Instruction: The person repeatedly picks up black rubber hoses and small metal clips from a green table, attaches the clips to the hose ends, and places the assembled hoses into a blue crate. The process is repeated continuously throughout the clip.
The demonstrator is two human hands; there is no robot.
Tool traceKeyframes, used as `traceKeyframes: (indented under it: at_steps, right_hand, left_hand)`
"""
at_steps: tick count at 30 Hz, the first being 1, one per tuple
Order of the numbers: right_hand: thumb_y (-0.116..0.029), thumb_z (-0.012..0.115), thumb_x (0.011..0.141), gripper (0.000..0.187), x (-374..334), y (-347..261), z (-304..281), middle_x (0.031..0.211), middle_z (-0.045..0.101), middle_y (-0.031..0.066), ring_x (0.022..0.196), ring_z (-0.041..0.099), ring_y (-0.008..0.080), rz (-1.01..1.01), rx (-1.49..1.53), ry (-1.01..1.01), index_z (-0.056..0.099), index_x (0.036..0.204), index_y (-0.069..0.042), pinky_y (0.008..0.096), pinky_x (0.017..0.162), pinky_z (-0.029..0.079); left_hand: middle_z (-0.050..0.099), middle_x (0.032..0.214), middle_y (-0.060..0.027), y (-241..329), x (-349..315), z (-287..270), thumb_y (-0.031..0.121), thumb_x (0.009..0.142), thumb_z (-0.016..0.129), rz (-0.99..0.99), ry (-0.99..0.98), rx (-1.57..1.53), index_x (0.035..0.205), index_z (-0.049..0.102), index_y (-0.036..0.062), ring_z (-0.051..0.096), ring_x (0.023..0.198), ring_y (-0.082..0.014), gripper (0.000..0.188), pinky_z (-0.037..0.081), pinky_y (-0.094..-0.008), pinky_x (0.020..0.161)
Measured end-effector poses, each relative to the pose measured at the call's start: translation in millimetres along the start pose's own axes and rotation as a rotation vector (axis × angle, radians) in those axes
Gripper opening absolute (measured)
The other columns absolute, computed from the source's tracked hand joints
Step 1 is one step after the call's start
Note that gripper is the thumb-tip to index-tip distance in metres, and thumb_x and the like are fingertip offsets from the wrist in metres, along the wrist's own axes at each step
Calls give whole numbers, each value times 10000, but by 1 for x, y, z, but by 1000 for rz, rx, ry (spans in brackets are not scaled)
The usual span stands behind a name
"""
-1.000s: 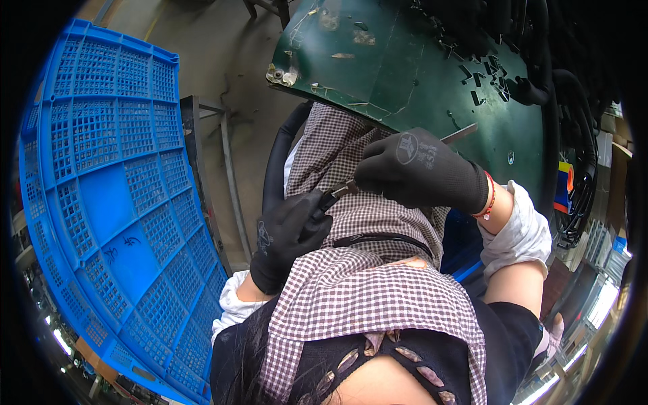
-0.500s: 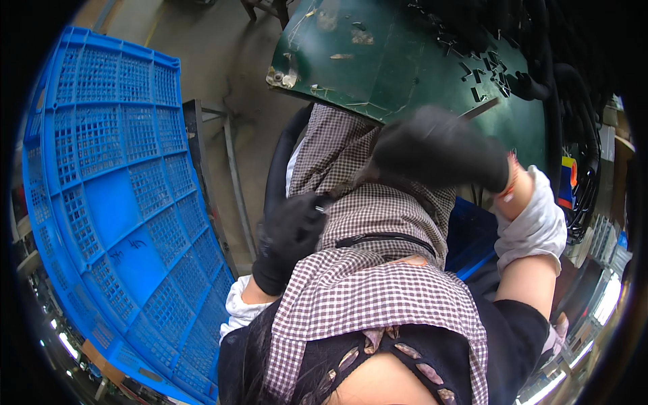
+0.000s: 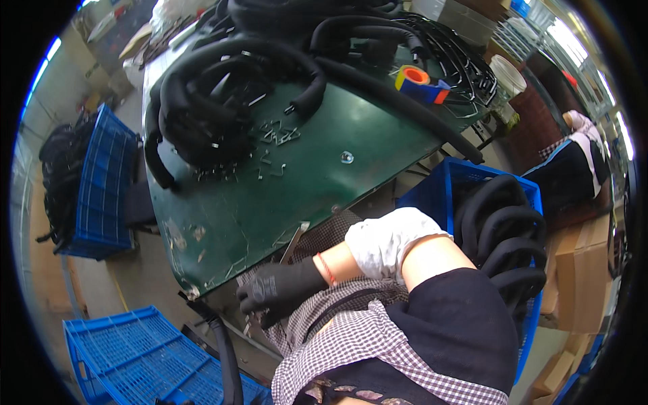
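My right hand [image 3: 280,289], in a black glove with a white sleeve cuff above the wrist, is closed over my lap, near the front edge of the green table [image 3: 317,192]. A flat, narrow metal strip [image 3: 294,241] sticks out of its grip toward the table. Small shiny bits show below its fingers, too small to name. My left hand is out of sight. A checked apron [image 3: 337,341] covers my lap. Left of the lap stands a slim black tube-like piece [image 3: 226,358].
Coiled black foam tubes [image 3: 202,128] and several small metal clips [image 3: 277,133] lie on the table. Tape rolls [image 3: 415,77] sit farther right. A blue crate [image 3: 442,182] of bent black tubes stands at my right; another blue crate [image 3: 155,358] is at lower left. A person [image 3: 574,162] is at far right.
The view has swung up and to the right, bringing the tabletop in. My left hand has dropped out of view. My right hand stays closed with the metal strip.
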State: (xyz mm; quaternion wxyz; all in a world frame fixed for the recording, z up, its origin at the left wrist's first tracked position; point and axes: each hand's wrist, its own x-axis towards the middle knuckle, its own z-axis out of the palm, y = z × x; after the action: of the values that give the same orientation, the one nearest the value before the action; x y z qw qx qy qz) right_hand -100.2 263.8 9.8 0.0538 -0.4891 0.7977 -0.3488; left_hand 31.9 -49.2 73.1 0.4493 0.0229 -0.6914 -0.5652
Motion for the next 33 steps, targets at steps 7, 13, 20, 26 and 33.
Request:
traceKeyframes:
  at_steps: [7,13,20,26,33]
  right_hand:
    - [-279,729,736,285,2,-25,-6,921,547,90,737,625,298,-165,-2,200,589,911,-102,439,583,491]
    - [-305,534,907,351,-8,-17,-87,1028,652,154,912,642,262,-41,721,559,694,954,3,325,772,523]
    - [-648,191,967,825,-3,-52,-105,710,617,105,451,486,100,-64,894,481,651,917,35,225,399,371]
    - [-610,215,980,772,21,-40,-80,748,623,119,463,530,119,-145,774,574,651,935,25,227,404,425]
    - [-357,380,1029,483,34,-46,-72,758,629,118,514,605,148,-142,757,385,650,908,26,249,438,480]
  left_hand:
    - [649,914,-138,51,20,21,195,825,708,258,-69,-11,984,644,-35,613,749,-235,287,516,-370,653]
    - [596,1121,-169,49,-1,46,208,751,771,16,-421,260,1290,465,-8,612,951,-250,656,483,-386,890]
    - [573,1289,-220,31,-73,71,160,737,824,-332,-633,105,1521,57,18,589,1153,-282,1107,435,-375,1000]
    - [532,1324,-251,13,-87,73,172,670,874,-262,-648,158,1503,63,-33,549,1225,-309,1181,436,-380,1022]
    - [478,1380,-263,3,-82,72,122,705,841,-161,-688,120,1500,54,-41,513,1269,-300,1130,436,-370,1021]
